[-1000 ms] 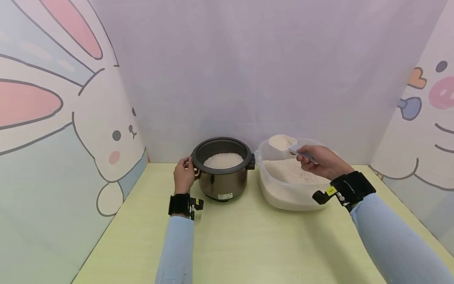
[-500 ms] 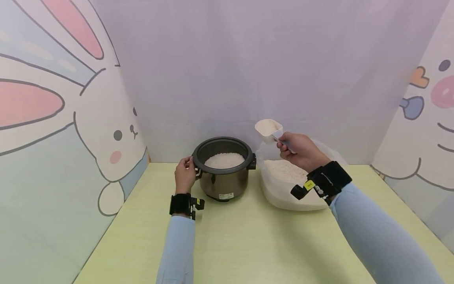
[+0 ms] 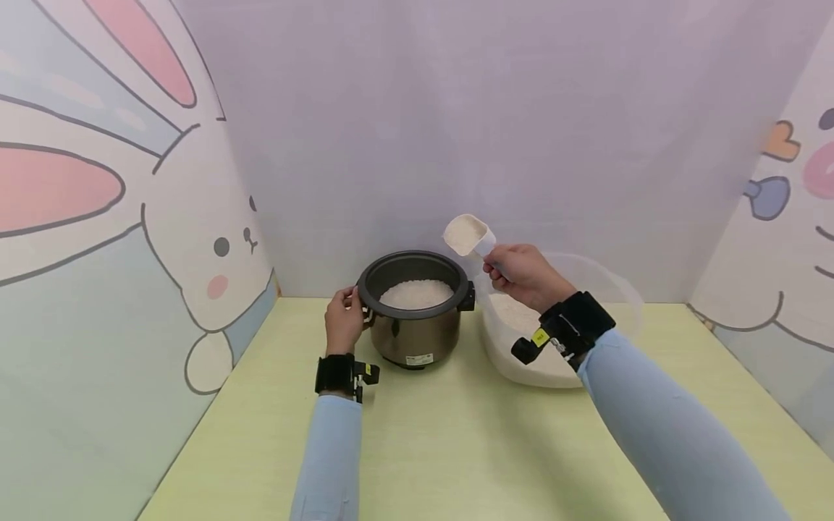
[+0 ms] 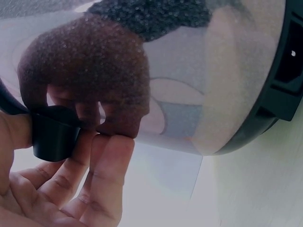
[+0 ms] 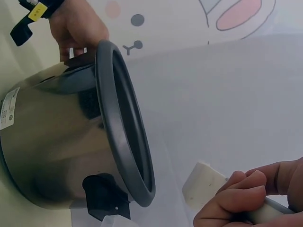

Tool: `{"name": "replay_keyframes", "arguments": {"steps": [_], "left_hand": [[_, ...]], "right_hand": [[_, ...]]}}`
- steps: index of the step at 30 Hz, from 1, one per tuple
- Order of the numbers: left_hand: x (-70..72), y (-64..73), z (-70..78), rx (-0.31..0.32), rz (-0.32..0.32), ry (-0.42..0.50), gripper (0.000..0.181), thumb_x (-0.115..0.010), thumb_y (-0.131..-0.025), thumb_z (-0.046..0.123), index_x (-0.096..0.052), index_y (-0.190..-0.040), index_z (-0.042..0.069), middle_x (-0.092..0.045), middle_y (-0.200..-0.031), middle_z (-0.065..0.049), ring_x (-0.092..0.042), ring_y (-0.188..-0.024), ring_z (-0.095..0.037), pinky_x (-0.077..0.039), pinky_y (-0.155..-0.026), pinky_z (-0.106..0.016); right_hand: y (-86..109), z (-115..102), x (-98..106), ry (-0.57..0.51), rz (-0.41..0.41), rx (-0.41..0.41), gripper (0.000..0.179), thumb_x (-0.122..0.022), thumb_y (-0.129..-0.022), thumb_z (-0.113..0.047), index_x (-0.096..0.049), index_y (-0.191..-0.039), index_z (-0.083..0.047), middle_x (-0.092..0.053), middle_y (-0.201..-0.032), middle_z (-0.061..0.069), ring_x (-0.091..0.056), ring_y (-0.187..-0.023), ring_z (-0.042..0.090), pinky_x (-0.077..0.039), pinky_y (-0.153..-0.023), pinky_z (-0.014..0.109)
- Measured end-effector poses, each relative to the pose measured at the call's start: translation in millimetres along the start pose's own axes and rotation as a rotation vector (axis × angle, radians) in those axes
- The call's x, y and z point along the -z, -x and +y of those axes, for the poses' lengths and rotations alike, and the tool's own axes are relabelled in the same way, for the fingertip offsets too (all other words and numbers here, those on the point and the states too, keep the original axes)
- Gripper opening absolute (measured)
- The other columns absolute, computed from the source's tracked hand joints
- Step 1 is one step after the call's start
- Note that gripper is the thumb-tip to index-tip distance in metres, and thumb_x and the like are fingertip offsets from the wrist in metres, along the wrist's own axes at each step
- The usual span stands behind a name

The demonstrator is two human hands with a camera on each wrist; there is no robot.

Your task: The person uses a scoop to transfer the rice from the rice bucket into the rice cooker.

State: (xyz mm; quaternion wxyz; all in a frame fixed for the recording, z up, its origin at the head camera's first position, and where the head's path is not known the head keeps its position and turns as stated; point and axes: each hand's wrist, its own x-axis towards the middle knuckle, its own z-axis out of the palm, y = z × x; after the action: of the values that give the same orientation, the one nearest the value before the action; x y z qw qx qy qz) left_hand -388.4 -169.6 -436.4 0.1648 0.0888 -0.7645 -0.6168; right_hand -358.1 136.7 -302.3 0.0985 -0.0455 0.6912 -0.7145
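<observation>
A brown rice cooker with a dark rim stands at the back of the table, white rice inside it. At its left side my left hand holds the black side handle, thumb on one side and fingers on the other. My right hand grips a white scoop by its handle. Filled with rice, the scoop hangs in the air above and right of the cooker's rim, slightly tilted towards it. In the right wrist view the scoop is apart from the cooker.
A translucent plastic tub of rice stands right of the cooker, partly hidden by my right hand and wrist. The cooker's right handle is close to the tub's edge. A pale curtain hangs behind; printed rabbit panels flank both sides.
The right hand has carried the full scoop up from over the tub and left towards the cooker, and the scoop has turned. The left hand stays at the cooker's handle.
</observation>
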Motion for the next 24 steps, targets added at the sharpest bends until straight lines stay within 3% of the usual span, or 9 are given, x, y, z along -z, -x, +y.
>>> {"name": "replay_keyframes", "arguments": {"steps": [3, 6, 11, 16, 21, 24], "left_hand": [[-0.8, 1.1, 0.8, -0.003, 0.003, 0.012, 0.039, -0.051, -0.109, 0.031, -0.060, -0.136, 0.004, -0.065, -0.115, -0.019, -0.067, -0.090, -0.029, -0.065, -0.072, -0.037], [-0.9, 2.2, 2.5, -0.011, 0.001, 0.010, 0.039, -0.051, -0.109, 0.032, -0.060, -0.136, 0.004, -0.065, -0.115, -0.019, -0.067, -0.089, -0.029, -0.065, -0.072, -0.037], [-0.4, 3.3, 4.1, -0.017, 0.000, 0.004, 0.040, -0.051, -0.110, 0.032, -0.059, -0.137, 0.003, -0.065, -0.115, -0.020, -0.067, -0.090, -0.030, -0.065, -0.072, -0.038], [-0.3, 5.4, 4.3, -0.022, 0.002, -0.001, 0.040, -0.051, -0.109, 0.032, -0.059, -0.136, 0.004, -0.065, -0.114, -0.020, -0.066, -0.090, -0.029, -0.065, -0.072, -0.039], [-0.7, 6.1, 3.4, -0.028, 0.003, 0.001, 0.039, -0.052, -0.109, 0.032, -0.060, -0.135, 0.004, -0.065, -0.113, -0.019, -0.065, -0.087, -0.028, -0.065, -0.071, -0.038], [0.0, 6.3, 3.3, -0.027, 0.002, -0.003, 0.039, -0.052, -0.109, 0.032, -0.060, -0.136, 0.004, -0.066, -0.114, -0.019, -0.066, -0.088, -0.029, -0.065, -0.071, -0.038]], "right_hand": [[-0.9, 4.9, -0.7, 0.031, -0.017, 0.019, 0.018, -0.043, -0.106, -0.005, -0.056, -0.113, 0.006, -0.049, -0.087, 0.005, -0.040, -0.072, 0.011, -0.035, -0.060, 0.021], [-2.2, 9.7, -2.4, 0.063, -0.027, 0.043, 0.032, -0.042, -0.107, -0.006, -0.047, -0.134, 0.011, -0.049, -0.088, 0.004, -0.040, -0.072, 0.009, -0.036, -0.061, 0.020], [-6.3, 16.5, -6.5, 0.068, -0.015, 0.082, 0.043, -0.042, -0.107, -0.005, -0.040, -0.146, 0.013, -0.052, -0.087, 0.004, -0.041, -0.070, 0.008, -0.037, -0.060, 0.018], [-10.6, 22.5, -11.0, 0.077, 0.031, 0.119, 0.041, -0.042, -0.106, -0.005, -0.044, -0.144, 0.011, -0.053, -0.087, 0.006, -0.041, -0.069, 0.008, -0.037, -0.059, 0.018], [-14.5, 28.6, -17.3, 0.182, 0.110, 0.200, 0.029, -0.045, -0.101, -0.002, -0.058, -0.123, 0.012, -0.054, -0.085, 0.009, -0.043, -0.067, 0.010, -0.038, -0.057, 0.020], [-15.8, 31.5, -22.0, 0.270, 0.137, 0.233, 0.023, -0.046, -0.097, 0.000, -0.059, -0.111, 0.012, -0.055, -0.094, 0.013, -0.041, -0.067, 0.013, -0.034, -0.056, 0.022]]}}
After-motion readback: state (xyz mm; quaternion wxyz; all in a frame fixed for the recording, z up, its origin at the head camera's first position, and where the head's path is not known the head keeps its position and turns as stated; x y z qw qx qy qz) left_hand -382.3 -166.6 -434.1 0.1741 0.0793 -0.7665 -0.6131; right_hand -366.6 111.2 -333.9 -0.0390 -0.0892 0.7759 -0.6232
